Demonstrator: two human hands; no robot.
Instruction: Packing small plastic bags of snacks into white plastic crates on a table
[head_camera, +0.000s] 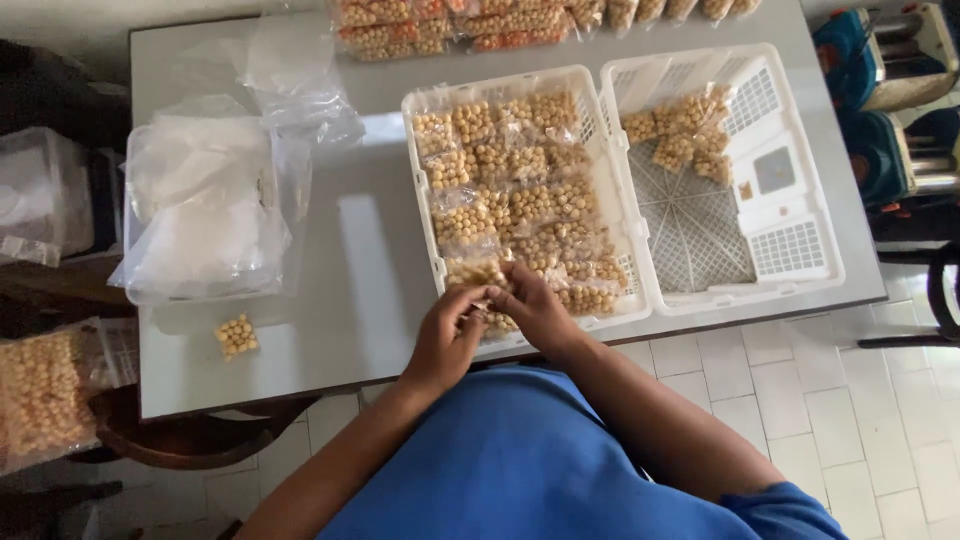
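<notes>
Your grey table (370, 270) carries two white latticed plastic crates (700, 230), the nearer one heaped with clear packets of tan balls. At its front edge your left hand (447, 338) and right hand (535, 305) pinch one small packet (478, 272), its lower half hidden behind your fingers.

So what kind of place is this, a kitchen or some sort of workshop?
Probably a small home packing setup, not a kitchen: a grey table on tiled floor holds a white crate of small clear packets of round snacks, and both hands hold one packet.
</notes>
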